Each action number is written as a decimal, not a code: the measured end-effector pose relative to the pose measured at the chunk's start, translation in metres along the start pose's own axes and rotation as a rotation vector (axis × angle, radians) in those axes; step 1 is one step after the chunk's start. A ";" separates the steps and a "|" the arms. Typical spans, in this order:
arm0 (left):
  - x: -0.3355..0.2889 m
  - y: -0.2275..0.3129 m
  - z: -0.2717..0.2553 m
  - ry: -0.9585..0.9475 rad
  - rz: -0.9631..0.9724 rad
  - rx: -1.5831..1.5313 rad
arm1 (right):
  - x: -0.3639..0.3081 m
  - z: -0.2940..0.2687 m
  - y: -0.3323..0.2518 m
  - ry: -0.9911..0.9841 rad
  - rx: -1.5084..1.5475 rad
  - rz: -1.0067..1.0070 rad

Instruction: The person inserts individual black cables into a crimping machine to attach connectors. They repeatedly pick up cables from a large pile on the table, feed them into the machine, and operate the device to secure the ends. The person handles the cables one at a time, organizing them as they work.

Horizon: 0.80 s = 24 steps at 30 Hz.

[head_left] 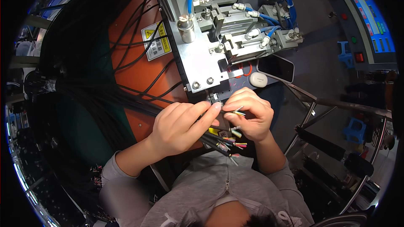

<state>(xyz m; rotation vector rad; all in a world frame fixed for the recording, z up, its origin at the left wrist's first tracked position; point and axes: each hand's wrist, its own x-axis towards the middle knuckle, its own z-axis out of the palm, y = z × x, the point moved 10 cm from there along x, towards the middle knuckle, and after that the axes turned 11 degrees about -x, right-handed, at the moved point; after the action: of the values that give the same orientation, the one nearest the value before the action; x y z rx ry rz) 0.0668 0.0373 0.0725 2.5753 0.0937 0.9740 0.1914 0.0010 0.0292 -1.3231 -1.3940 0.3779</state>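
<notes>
My left hand is closed, its thumb and forefinger pinching a black cable, mostly hidden by the fingers, just below the metal press fixture. Close beside it, my right hand has its fingers curled around the same cable's end. Thin coloured wire ends poke out between the right thumb and fingers. Right at the fingertips, a small black block sits at the fixture's front edge. Below my hands lie several more black cables with stripped, multicoloured wire ends.
A thick bundle of black cables comes in from the left over an orange board. Pneumatic cylinders with blue hoses stand behind. A phone and a round white case lie to the right, below a control screen.
</notes>
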 end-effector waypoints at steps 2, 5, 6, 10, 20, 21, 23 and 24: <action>-0.005 -0.004 0.004 -0.047 -0.023 -0.052 | 0.003 0.010 -0.008 -0.034 0.019 -0.046; -0.003 -0.006 0.002 0.003 -0.059 -0.083 | -0.004 0.005 0.005 0.211 0.305 0.244; -0.002 -0.006 0.002 0.007 -0.069 -0.067 | -0.009 0.005 0.010 0.320 0.402 0.324; -0.001 -0.006 -0.001 0.038 -0.076 -0.061 | 0.009 0.000 -0.018 0.184 -0.097 -0.077; -0.009 -0.008 0.013 -0.010 -0.090 -0.027 | 0.005 -0.001 -0.011 0.175 -0.199 0.036; -0.008 -0.006 0.013 -0.026 -0.083 0.002 | 0.004 -0.001 -0.013 0.172 -0.247 0.027; -0.006 -0.004 0.013 -0.026 -0.066 0.049 | 0.003 0.001 -0.015 0.162 -0.342 0.008; -0.006 -0.004 0.012 -0.009 -0.056 0.067 | 0.003 0.003 -0.009 0.086 -0.330 0.054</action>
<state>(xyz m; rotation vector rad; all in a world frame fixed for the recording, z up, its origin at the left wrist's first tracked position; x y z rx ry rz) 0.0704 0.0357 0.0593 2.6222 0.1981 0.9542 0.1853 0.0019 0.0366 -1.6273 -1.3902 0.1265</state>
